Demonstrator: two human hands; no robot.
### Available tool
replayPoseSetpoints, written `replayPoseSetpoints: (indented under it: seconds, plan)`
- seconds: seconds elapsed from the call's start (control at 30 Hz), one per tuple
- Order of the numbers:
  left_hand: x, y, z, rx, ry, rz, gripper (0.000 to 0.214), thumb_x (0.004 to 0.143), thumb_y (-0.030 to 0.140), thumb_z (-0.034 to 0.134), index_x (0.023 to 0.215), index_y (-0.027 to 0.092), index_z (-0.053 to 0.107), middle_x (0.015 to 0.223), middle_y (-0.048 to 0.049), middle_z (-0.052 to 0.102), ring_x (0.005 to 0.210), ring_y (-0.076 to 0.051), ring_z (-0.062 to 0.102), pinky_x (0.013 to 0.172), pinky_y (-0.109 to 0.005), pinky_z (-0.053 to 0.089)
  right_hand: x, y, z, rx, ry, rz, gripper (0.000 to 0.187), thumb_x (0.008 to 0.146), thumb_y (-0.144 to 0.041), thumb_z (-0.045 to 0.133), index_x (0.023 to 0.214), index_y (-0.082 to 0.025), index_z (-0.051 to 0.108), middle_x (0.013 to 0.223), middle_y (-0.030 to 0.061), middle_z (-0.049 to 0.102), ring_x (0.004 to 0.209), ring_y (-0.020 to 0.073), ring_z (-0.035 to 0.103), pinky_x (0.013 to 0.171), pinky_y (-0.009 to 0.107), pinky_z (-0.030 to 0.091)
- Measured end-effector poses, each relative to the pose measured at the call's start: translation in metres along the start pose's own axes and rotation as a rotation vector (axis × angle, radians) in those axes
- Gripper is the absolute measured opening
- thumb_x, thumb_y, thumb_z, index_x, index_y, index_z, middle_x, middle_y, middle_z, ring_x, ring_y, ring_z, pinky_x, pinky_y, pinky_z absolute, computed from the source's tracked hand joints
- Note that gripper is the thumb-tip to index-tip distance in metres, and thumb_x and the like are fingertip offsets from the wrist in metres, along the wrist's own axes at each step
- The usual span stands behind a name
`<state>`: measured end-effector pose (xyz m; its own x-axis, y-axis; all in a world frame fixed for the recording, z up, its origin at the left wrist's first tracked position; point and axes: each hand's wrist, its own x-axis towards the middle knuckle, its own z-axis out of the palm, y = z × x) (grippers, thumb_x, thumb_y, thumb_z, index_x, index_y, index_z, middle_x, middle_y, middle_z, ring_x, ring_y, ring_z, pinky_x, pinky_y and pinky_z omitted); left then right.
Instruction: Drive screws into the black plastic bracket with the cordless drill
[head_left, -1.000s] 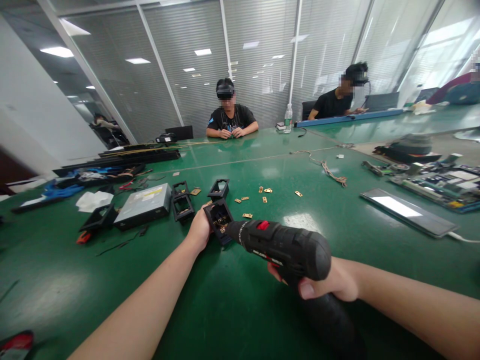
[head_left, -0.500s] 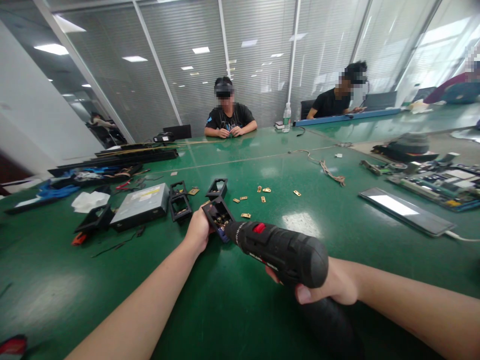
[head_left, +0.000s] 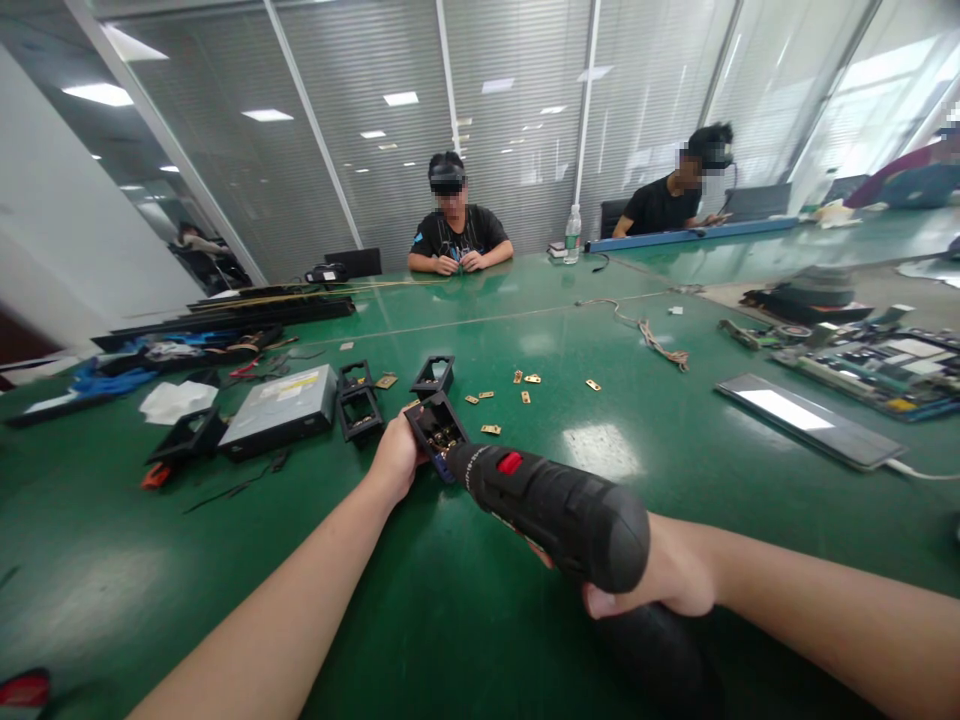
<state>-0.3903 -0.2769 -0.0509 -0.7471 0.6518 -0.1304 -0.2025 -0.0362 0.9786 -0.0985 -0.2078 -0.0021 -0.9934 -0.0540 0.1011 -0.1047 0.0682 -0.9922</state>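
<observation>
L hand (head_left: 399, 455) clamps blk housing (head_left: 430, 424) by drill (head_left: 555, 515) nose, prob light, stiff, best held at sides; R hand (head_left: 664, 575) wraps drill grip.

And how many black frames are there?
5: one frame in the left hand, another frame behind, two frames right of the silver drive, the leftmost frame beside it; more may be hidden.

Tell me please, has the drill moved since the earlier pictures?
Yes, a little: judged against the silver box, the rear end of the drill has shifted down and slightly left in the view.
</observation>
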Motion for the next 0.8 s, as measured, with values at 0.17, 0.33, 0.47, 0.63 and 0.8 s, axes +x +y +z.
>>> replayPoseSetpoints:
  seconds: [0.17,0.33,0.47,0.63,0.8]
  plan:
    - [-0.0003,-0.0003,-0.0015,0.011,-0.026,0.006,0.025,0.076,0.044,0.063,0.083,0.02,0.064,0.07,0.0002,0.068,0.06,-0.018,0.063,0.054,-0.027,0.048,-0.0005,-0.0059,0.0049,0.052,-0.012,0.076,0.029,0.07,-0.03,0.087,0.077,-0.016,0.062,0.077,-0.0005,0.054,0.075,0.0157,0.05,0.071,0.029,0.047]
    - [0.0015,-0.0015,-0.0032,0.015,-0.036,0.018,0.025,0.075,0.044,0.064,0.084,0.02,0.063,0.068,0.0014,0.066,0.06,-0.018,0.063,0.056,-0.029,0.049,-0.0017,-0.0035,0.0102,0.081,-0.003,0.113,0.035,0.066,-0.029,0.09,0.09,-0.016,0.067,0.083,0.001,0.061,0.078,0.0175,0.055,0.068,0.028,0.049]
    - [0.0017,-0.0016,-0.0026,0.006,-0.03,0.011,0.025,0.075,0.043,0.064,0.086,0.02,0.064,0.069,0.0012,0.067,0.06,-0.018,0.063,0.057,-0.028,0.05,-0.0009,-0.002,0.0095,0.105,0.009,0.113,0.038,0.065,-0.028,0.091,0.092,-0.015,0.068,0.084,0.0011,0.062,0.079,0.0178,0.057,0.07,0.028,0.05]
    - [0.0013,-0.0018,-0.0022,-0.013,-0.018,0.021,0.024,0.075,0.041,0.066,0.087,0.02,0.065,0.069,0.0021,0.067,0.059,-0.017,0.063,0.056,-0.027,0.049,0.001,-0.0059,0.0087,0.111,-0.005,0.09,0.039,0.064,-0.032,0.092,0.09,-0.015,0.069,0.083,0.0012,0.061,0.08,0.0188,0.056,0.075,0.032,0.051]
    - [0.0024,-0.0028,-0.0025,-0.018,-0.024,0.021,0.023,0.077,0.042,0.065,0.085,0.02,0.066,0.069,0.002,0.067,0.059,-0.017,0.062,0.056,-0.027,0.049,0.0014,-0.0054,0.008,0.127,-0.003,0.089,0.035,0.064,-0.029,0.091,0.086,-0.015,0.067,0.081,0.0004,0.061,0.077,0.0173,0.055,0.073,0.03,0.05]
